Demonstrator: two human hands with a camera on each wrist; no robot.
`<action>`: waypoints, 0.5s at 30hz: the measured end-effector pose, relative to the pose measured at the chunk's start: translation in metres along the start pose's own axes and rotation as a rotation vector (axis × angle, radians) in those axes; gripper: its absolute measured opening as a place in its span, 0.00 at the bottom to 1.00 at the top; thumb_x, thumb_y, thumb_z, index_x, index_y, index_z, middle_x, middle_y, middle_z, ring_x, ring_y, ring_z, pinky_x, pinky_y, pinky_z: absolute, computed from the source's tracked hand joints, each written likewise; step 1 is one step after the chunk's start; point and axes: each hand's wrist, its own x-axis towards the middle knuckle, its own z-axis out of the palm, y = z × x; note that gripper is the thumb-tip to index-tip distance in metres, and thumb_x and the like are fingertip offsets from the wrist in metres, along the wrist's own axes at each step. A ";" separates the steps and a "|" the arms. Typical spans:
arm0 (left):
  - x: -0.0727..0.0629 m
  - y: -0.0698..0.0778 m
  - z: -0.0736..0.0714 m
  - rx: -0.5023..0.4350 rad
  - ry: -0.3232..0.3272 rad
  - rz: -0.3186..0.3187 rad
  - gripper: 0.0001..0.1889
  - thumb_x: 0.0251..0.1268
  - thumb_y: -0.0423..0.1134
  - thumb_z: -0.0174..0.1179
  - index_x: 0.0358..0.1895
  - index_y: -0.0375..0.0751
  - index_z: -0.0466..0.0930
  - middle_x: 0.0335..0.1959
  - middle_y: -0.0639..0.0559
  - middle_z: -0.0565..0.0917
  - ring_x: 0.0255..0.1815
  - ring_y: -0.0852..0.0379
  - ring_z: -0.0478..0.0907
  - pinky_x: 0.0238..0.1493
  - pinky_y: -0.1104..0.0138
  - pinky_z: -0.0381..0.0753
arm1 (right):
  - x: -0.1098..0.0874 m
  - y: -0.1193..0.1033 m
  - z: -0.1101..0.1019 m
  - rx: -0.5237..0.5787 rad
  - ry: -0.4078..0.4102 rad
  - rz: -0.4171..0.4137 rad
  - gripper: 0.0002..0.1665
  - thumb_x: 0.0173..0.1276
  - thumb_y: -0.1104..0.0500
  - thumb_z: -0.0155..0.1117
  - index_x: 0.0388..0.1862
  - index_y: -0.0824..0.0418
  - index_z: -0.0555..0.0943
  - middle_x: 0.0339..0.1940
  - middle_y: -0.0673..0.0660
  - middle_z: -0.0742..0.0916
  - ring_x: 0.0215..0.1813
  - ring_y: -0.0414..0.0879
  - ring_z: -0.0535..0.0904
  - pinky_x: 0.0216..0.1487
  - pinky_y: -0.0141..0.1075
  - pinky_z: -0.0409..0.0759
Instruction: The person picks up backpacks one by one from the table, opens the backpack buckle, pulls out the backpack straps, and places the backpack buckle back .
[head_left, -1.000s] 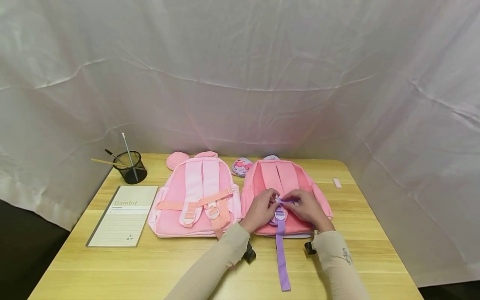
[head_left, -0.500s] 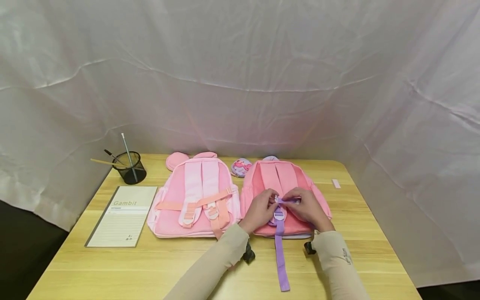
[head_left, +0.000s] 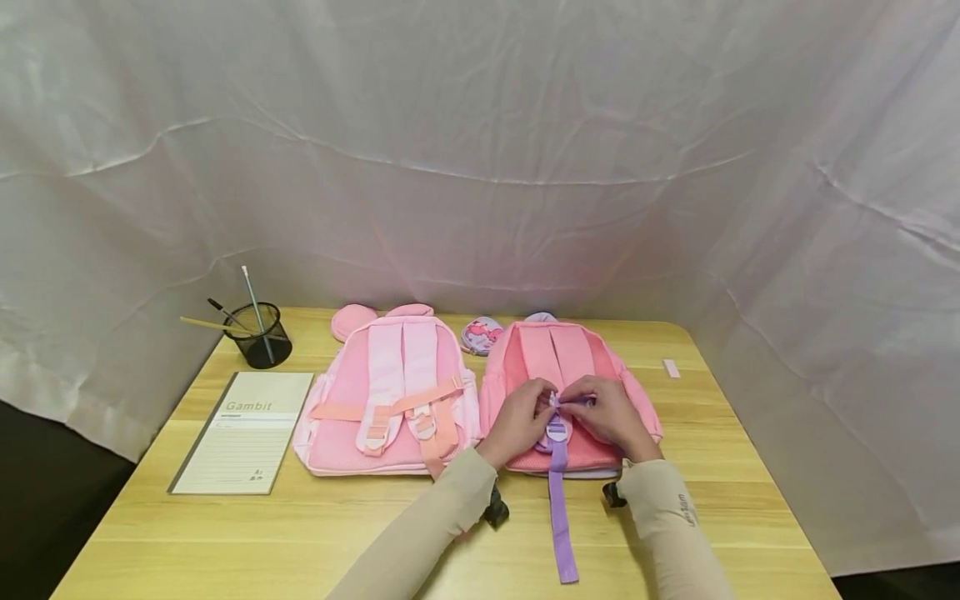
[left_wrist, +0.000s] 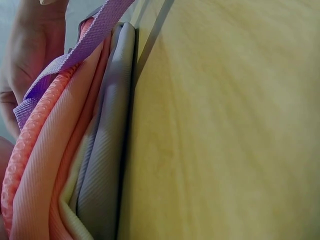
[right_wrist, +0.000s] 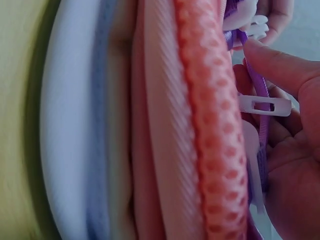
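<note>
A coral-pink backpack (head_left: 573,350) lies with its straps facing up. Over its lower middle, my left hand (head_left: 517,423) pinches a white plastic buckle piece (right_wrist: 257,26), mostly covered by fingers in the head view. My right hand (head_left: 611,414) pinches purple webbing (right_wrist: 258,80) beside it, thumb against the strap. A second white buckle piece (right_wrist: 265,105), with a slot, sits on that webbing near the right palm. Below the hands, a white strap adjuster (head_left: 557,430) carries a purple strap end (head_left: 560,517) that hangs onto the table.
To the left lies a light-pink backpack (head_left: 348,437) with peach straps. Further left are a notebook (head_left: 240,437) and a black mesh pen cup (head_left: 268,343). A small round pouch (head_left: 482,335) sits behind the backpacks; a small pale block (head_left: 671,368) lies at right on the table (head_left: 720,500).
My right hand has shifted slightly left, bringing its fingertips closer to the left hand's at the buckle. The left hand and the backpacks stay nearly as they were.
</note>
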 end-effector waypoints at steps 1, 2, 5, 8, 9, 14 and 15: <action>0.000 0.000 0.000 0.009 0.001 0.004 0.14 0.71 0.32 0.64 0.56 0.39 0.79 0.45 0.47 0.85 0.46 0.56 0.82 0.50 0.69 0.82 | 0.000 0.000 0.001 -0.003 -0.002 -0.003 0.05 0.63 0.61 0.78 0.38 0.53 0.92 0.40 0.48 0.91 0.48 0.46 0.87 0.56 0.47 0.84; 0.000 -0.001 0.000 0.014 0.002 0.007 0.14 0.71 0.32 0.65 0.56 0.39 0.80 0.45 0.47 0.85 0.46 0.56 0.81 0.51 0.69 0.81 | 0.000 0.000 0.001 -0.008 -0.003 -0.005 0.06 0.63 0.61 0.78 0.38 0.53 0.92 0.40 0.48 0.91 0.48 0.46 0.87 0.56 0.47 0.84; 0.000 -0.002 0.001 0.023 0.007 0.008 0.13 0.70 0.33 0.65 0.55 0.39 0.80 0.45 0.48 0.85 0.46 0.55 0.81 0.51 0.68 0.81 | 0.000 0.003 0.003 0.018 -0.001 -0.008 0.06 0.63 0.61 0.78 0.39 0.54 0.92 0.41 0.49 0.91 0.49 0.47 0.87 0.56 0.46 0.84; 0.000 -0.001 0.001 0.015 0.009 0.000 0.13 0.70 0.33 0.66 0.55 0.39 0.80 0.44 0.48 0.85 0.45 0.56 0.80 0.51 0.68 0.81 | -0.002 0.004 0.000 0.046 -0.007 0.010 0.09 0.63 0.61 0.78 0.43 0.55 0.90 0.43 0.50 0.91 0.50 0.48 0.86 0.58 0.48 0.83; 0.000 -0.001 0.001 0.012 0.007 -0.005 0.13 0.70 0.33 0.66 0.55 0.39 0.80 0.44 0.48 0.85 0.45 0.56 0.80 0.51 0.68 0.81 | -0.003 0.005 -0.001 0.052 -0.013 0.020 0.11 0.63 0.60 0.78 0.44 0.55 0.90 0.44 0.51 0.90 0.51 0.49 0.86 0.58 0.48 0.82; 0.000 0.000 0.000 0.010 0.009 -0.008 0.12 0.70 0.33 0.66 0.54 0.39 0.80 0.43 0.48 0.84 0.45 0.56 0.80 0.50 0.68 0.81 | -0.006 0.009 -0.008 0.047 -0.025 0.078 0.15 0.63 0.57 0.78 0.49 0.56 0.90 0.46 0.53 0.91 0.50 0.48 0.85 0.56 0.47 0.82; 0.000 0.000 0.000 0.009 0.007 -0.009 0.12 0.71 0.33 0.66 0.54 0.39 0.80 0.43 0.48 0.84 0.44 0.56 0.80 0.50 0.68 0.81 | -0.006 0.010 -0.009 0.041 -0.025 0.080 0.14 0.64 0.58 0.78 0.48 0.57 0.90 0.46 0.54 0.91 0.49 0.48 0.85 0.55 0.46 0.83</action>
